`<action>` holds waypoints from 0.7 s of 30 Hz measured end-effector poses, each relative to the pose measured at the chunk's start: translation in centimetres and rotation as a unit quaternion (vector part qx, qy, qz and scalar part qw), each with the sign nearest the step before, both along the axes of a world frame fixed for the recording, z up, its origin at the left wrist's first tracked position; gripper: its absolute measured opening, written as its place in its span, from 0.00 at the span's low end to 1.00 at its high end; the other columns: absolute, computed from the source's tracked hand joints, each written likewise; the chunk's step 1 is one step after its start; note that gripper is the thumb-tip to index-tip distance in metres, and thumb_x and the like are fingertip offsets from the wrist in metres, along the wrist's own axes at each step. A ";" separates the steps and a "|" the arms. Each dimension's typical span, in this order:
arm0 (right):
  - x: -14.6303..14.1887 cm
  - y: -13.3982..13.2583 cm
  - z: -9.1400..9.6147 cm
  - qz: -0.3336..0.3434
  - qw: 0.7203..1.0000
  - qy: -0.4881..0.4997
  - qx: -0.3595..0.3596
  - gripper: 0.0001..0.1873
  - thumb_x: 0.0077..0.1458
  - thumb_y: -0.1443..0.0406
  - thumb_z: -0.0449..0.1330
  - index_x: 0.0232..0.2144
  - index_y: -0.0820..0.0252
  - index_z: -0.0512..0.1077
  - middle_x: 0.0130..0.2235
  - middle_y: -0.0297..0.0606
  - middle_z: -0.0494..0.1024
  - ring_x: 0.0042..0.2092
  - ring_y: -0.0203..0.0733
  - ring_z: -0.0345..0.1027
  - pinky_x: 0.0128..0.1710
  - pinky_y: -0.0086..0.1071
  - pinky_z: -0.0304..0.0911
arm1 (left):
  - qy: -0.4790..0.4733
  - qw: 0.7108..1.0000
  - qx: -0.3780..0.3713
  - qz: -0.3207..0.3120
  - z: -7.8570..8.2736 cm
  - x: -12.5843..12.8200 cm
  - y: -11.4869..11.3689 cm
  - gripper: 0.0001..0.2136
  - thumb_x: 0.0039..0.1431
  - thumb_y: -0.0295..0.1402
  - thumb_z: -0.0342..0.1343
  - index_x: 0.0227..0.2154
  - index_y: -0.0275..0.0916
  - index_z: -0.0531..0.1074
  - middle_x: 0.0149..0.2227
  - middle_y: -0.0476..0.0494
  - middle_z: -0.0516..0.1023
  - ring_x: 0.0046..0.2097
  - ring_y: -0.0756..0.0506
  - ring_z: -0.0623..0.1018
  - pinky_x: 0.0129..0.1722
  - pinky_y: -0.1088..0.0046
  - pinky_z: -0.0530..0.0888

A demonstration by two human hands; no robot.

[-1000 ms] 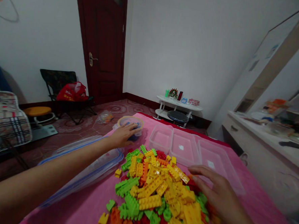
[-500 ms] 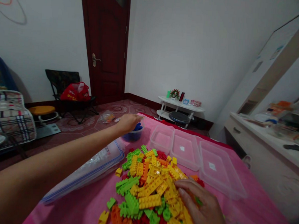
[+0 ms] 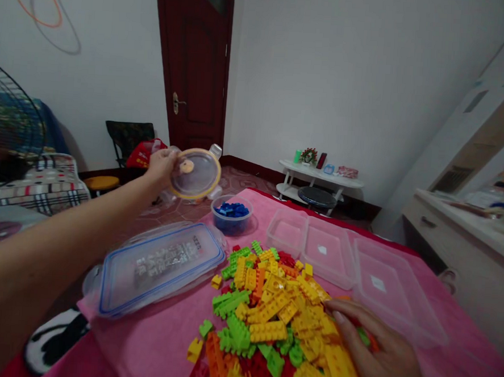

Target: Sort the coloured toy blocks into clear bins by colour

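Observation:
My left hand (image 3: pixel 163 165) grips a round clear lid (image 3: pixel 197 176) with a yellow seal and clip tabs, raised beyond the table's left edge. Just right of the lid, a round clear container (image 3: pixel 231 224) holds blue bricks (image 3: pixel 233 209). My right hand (image 3: pixel 379 347) rests at the right side of a heap of toy bricks (image 3: pixel 274 309), yellow, green, orange and red. Its fingers are stretched out and touch the yellow bricks, and I see nothing gripped in them.
Clear rectangular boxes (image 3: pixel 331 256) stand in a row behind the heap. Stacked blue-rimmed lids (image 3: pixel 161 268) lie at the left on the pink tablecloth (image 3: pixel 152 342). A fan (image 3: pixel 8 122) stands at far left, a white cabinet (image 3: pixel 465 253) at right.
My left hand has moved left and up from the round container, now holding the round lid. The view has shifted left. My right hand stays at the heap.

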State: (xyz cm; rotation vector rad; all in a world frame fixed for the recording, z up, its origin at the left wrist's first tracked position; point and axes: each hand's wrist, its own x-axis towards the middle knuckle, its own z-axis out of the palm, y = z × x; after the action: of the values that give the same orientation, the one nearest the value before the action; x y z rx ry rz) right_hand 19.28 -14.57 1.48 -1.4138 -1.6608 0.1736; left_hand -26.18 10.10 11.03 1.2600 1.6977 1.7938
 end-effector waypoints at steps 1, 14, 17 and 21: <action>0.0 0.0 0.0 -0.003 1.000 0.004 -0.002 0.14 0.50 0.55 0.57 0.27 0.53 0.80 0.34 0.38 0.82 0.36 0.46 0.77 0.39 0.33 0.74 | -0.005 0.999 -0.038 -0.025 -0.7 -1.2 -1.1 0.13 0.64 0.33 0.45 0.43 0.28 0.66 0.34 0.40 0.76 0.30 0.52 0.74 0.32 0.73 0.74; -0.2 -0.2 0.1 0.000 1.000 0.011 0.024 0.12 0.50 0.56 0.59 0.27 0.53 0.80 0.32 0.33 0.82 0.33 0.41 0.77 0.38 0.26 0.73 | 0.328 0.899 -0.209 -0.203 -8.8 -2.4 -6.8 0.26 0.39 0.51 0.61 0.39 0.40 0.76 0.42 0.43 0.79 0.45 0.38 0.77 0.40 0.72 0.72; 0.1 -0.1 -0.2 0.001 1.000 0.010 0.022 0.11 0.51 0.57 0.59 0.29 0.53 0.80 0.33 0.33 0.82 0.34 0.40 0.77 0.37 0.25 0.72 | 0.393 0.883 -0.194 -0.170 -7.9 0.4 -5.1 0.30 0.44 0.55 0.57 0.46 0.40 0.74 0.51 0.40 0.75 0.52 0.37 0.74 0.47 0.71 0.69; 0.1 -0.2 0.1 0.003 1.000 0.008 0.030 0.10 0.52 0.58 0.59 0.29 0.53 0.79 0.33 0.33 0.82 0.35 0.39 0.77 0.37 0.23 0.72 | 0.343 0.898 -0.242 -0.133 -8.2 4.1 -2.8 0.34 0.45 0.57 0.54 0.48 0.36 0.72 0.46 0.34 0.78 0.47 0.36 0.76 0.41 0.70 0.71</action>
State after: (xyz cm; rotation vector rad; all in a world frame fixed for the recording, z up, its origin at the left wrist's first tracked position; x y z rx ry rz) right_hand 19.34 -14.78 1.59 -1.3599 -1.6435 0.1381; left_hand -22.07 7.30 2.80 1.8805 2.0047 0.7112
